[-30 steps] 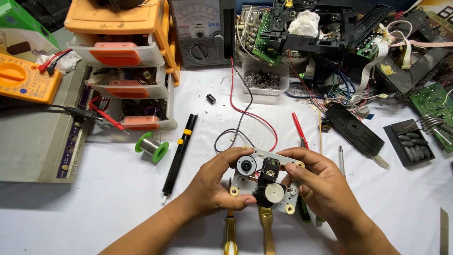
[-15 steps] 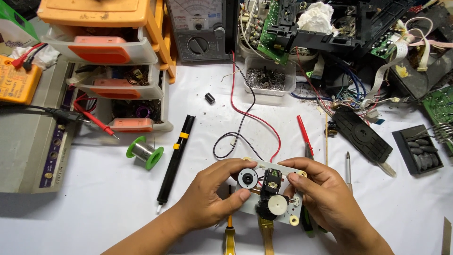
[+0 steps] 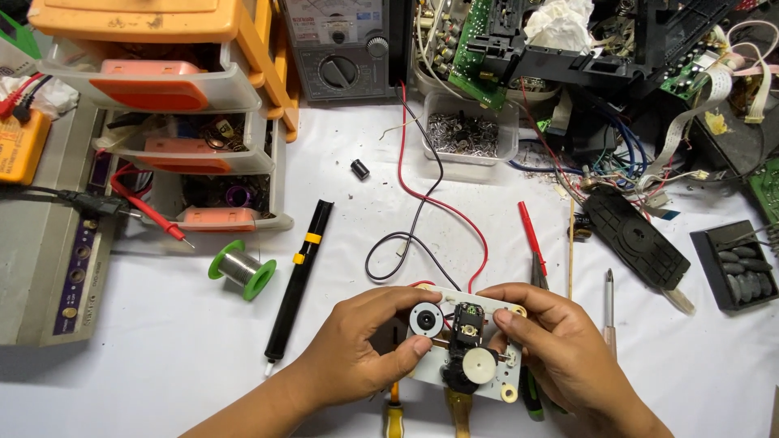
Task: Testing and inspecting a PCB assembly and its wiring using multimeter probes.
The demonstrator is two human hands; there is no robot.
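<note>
I have both hands on the small disc-drive mechanism (image 3: 464, 349), near the table's front edge: my left hand (image 3: 365, 349) pinches its left side, my right hand (image 3: 552, 345) grips the right. It looks detached, its red and black wires (image 3: 422, 203) attached; I judge work remains. 2 screwdriver handles (image 3: 393, 418) are cut off below. Beyond, the circuit boards (image 3: 479, 57) are hard to make out.

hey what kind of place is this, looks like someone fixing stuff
Most likely an electronics repair bench. A grey analogue multimeter stands at the back, a green spool of solder wire lies on the white table, and both hands hold a small white disc-drive mechanism.
</note>
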